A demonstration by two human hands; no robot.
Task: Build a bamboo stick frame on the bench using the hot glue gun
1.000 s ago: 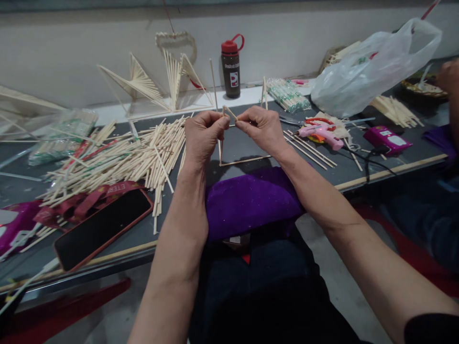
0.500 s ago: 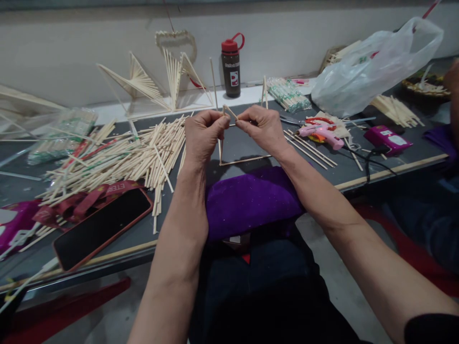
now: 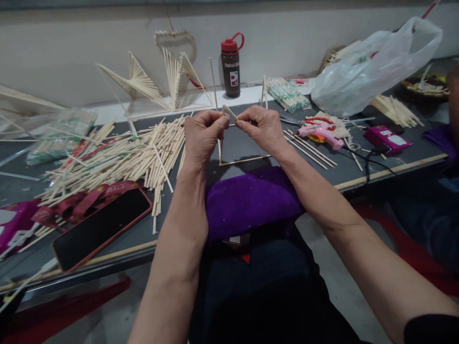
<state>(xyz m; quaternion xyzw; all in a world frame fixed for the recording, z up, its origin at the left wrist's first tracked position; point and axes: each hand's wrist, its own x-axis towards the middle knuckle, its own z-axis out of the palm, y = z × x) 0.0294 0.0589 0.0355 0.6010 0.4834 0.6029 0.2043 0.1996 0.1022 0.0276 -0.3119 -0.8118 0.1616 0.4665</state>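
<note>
A frame of thin wooden sticks [image 3: 245,160] stands on the dark table in front of me, with one bar along its near side and uprights at its corners. My left hand [image 3: 205,134] pinches the top of the near left upright. Between the fingertips of my right hand [image 3: 263,125] is the end of a short slanting stick [image 3: 230,112], whose other end meets that upright. A purple cloth [image 3: 251,203] lies below my wrists at the table's edge. Many loose sticks [image 3: 143,150] are piled left of my left hand.
A phone [image 3: 102,228] and a red lanyard lie at the front left. Behind stand a bottle [image 3: 231,69] and stick models [image 3: 138,81]. On the right are a pink glue gun [image 3: 321,134], a plastic bag [image 3: 369,71], a purple box [image 3: 387,140] and part of another person.
</note>
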